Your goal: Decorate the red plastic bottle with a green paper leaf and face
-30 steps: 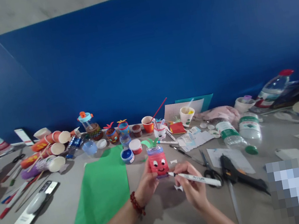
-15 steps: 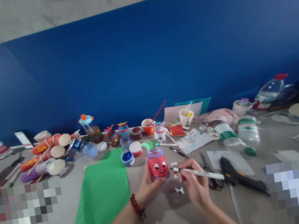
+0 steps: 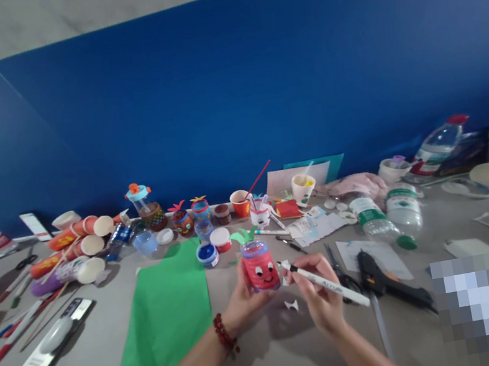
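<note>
My left hand point(image 3: 244, 296) is closed around a red-painted plastic jar point(image 3: 260, 268) with a clear rim, white-and-black eyes, a smiling mouth and green leaf shapes at its top. A beaded bracelet circles that wrist. My right hand point(image 3: 319, 290) pinches a white marker point(image 3: 331, 283), its dark tip pointing left, close to the jar's right side; I cannot tell whether it touches. Below the marker tip, a small white paper piece point(image 3: 291, 305) lies on the table, with more white scraps partly hidden behind the tip.
Left of the jar lies a green sheet point(image 3: 165, 323). Scissors point(image 3: 350, 284) and a black glue gun point(image 3: 392, 283) are at my right. Blue paint point(image 3: 207, 254), paper cups and decorated jars stand behind; plastic bottles point(image 3: 403, 208) lie at right. A phone point(image 3: 53, 344) rests at far left.
The marker has tilted, its tip rising and its back end dropping. My left hand holds the jar in nearly the same place. The view has shifted slightly.
</note>
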`<action>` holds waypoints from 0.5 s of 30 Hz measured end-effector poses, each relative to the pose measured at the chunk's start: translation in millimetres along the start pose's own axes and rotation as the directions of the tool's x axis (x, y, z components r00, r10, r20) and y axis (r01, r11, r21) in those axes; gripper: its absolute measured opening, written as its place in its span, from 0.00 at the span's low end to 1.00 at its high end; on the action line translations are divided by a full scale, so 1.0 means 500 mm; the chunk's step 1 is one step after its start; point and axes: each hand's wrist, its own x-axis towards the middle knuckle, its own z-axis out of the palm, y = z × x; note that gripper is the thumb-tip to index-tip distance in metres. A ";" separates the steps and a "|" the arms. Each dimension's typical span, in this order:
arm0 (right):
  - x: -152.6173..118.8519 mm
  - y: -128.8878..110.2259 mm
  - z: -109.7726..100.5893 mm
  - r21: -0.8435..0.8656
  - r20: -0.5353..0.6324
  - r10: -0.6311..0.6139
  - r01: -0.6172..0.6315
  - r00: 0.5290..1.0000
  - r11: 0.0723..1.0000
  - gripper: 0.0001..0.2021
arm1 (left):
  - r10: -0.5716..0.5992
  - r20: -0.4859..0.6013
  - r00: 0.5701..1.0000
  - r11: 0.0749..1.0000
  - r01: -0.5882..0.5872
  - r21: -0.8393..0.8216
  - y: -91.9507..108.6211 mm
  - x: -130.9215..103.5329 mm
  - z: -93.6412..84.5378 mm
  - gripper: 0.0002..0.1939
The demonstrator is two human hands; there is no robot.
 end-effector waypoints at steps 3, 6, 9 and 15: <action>0.003 -0.005 0.000 -0.003 0.012 -0.003 0.003 1.000 1.000 0.04 | -0.018 0.009 1.000 1.000 0.018 0.011 0.003 0.000 0.003 0.39; 0.005 -0.007 0.000 0.026 0.013 -0.007 0.007 1.000 1.000 0.04 | -0.027 0.026 0.999 1.000 0.027 -0.010 0.008 -0.001 0.006 0.38; 0.007 -0.008 0.000 0.026 0.001 -0.016 0.016 1.000 1.000 0.03 | -0.018 0.032 0.999 0.999 0.019 -0.036 0.007 0.000 0.005 0.37; 0.007 0.004 -0.009 -0.109 -0.036 -0.040 0.036 0.999 0.993 0.06 | -0.020 0.014 1.000 0.995 0.022 -0.092 -0.002 0.001 -0.001 0.39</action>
